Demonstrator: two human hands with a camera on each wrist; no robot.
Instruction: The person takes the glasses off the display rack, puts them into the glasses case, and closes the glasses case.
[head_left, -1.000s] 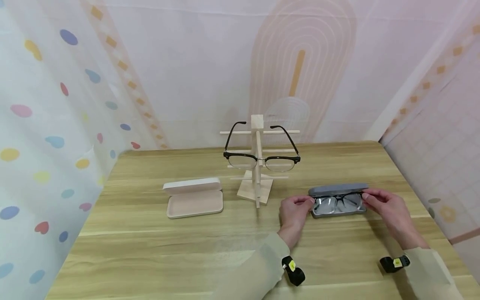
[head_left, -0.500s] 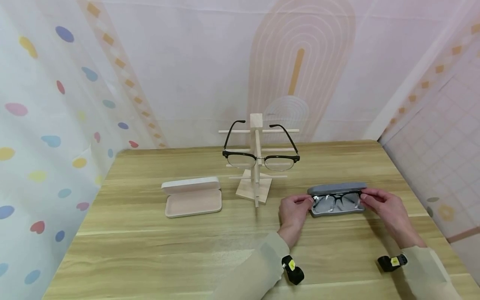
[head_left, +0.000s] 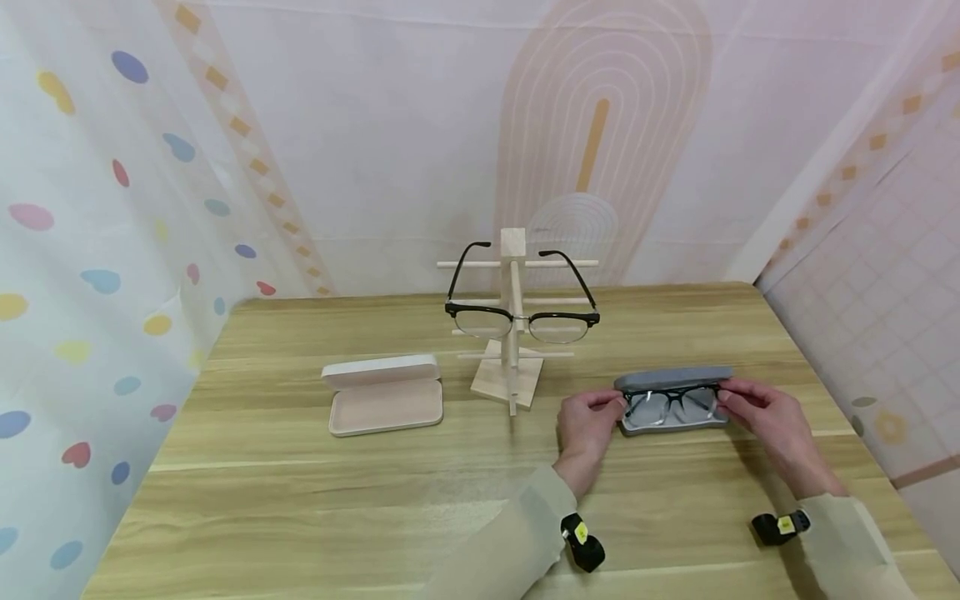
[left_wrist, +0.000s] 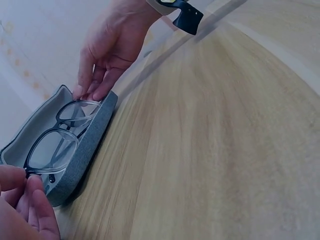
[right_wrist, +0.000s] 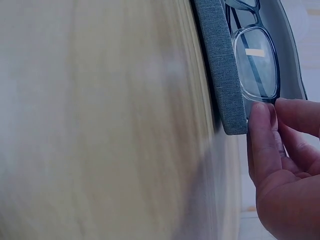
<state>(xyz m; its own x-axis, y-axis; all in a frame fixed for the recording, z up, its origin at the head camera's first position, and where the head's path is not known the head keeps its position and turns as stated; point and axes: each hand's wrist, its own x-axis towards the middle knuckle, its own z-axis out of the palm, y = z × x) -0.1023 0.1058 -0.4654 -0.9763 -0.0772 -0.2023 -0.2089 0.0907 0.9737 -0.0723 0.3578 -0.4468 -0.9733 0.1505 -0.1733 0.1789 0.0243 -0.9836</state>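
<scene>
Glasses with a dark upper rim and clear lower rims (head_left: pixel 672 404) lie folded in the open grey case (head_left: pixel 673 379) on the right of the table. My left hand (head_left: pixel 588 425) pinches their left corner, and my right hand (head_left: pixel 772 425) pinches the right corner. In the left wrist view, the glasses (left_wrist: pixel 54 150) sit within the case (left_wrist: pixel 87 155), their temples behind the lenses. The right wrist view shows my right thumb and fingers (right_wrist: pixel 263 130) at the frame's corner, beside the end of the case (right_wrist: pixel 222 70).
A wooden display stand (head_left: pixel 513 243) holds black half-rim glasses (head_left: pixel 521 317) at the middle back. Left of it, an open white case (head_left: pixel 387 406) with a pale pink inside lies on the table (head_left: pixel 315 517). Patterned curtains (head_left: pixel 375 150) hang behind and at the sides.
The head view has shifted slightly. Both hands keep their pinch on the glasses, which show hardly any movement within the grey case.
</scene>
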